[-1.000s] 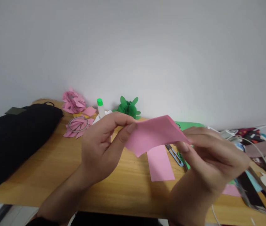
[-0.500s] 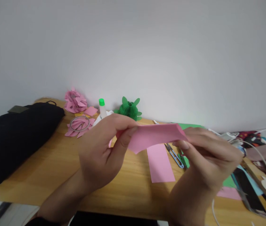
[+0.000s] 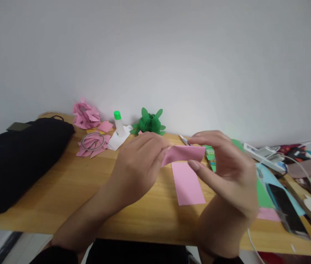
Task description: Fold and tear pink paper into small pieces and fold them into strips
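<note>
A folded piece of pink paper [image 3: 187, 152] is pinched at its left end between the thumb and fingers of my left hand [image 3: 137, 168], above the table. My right hand [image 3: 228, 179] stands at the paper's other end with thumb and forefinger spread apart, the thumb tip close by the lower edge. Whether that thumb touches the paper I cannot tell. Below lies a flat pink rectangle of paper [image 3: 188, 187] on the wooden table [image 3: 83, 190].
Along the wall stand a pink paper ball [image 3: 86, 115], a green-capped glue stick [image 3: 118, 124] on white paper and a green pleated paper figure [image 3: 150, 124]. A black bag [image 3: 25, 157] lies left. To the right are a phone [image 3: 289, 209], a power strip [image 3: 265, 156] and a cable.
My right hand has let go of the paper's right end and its fingers have spread. The paper now looks folded narrower, and my left hand has shifted right and turned over it.
</note>
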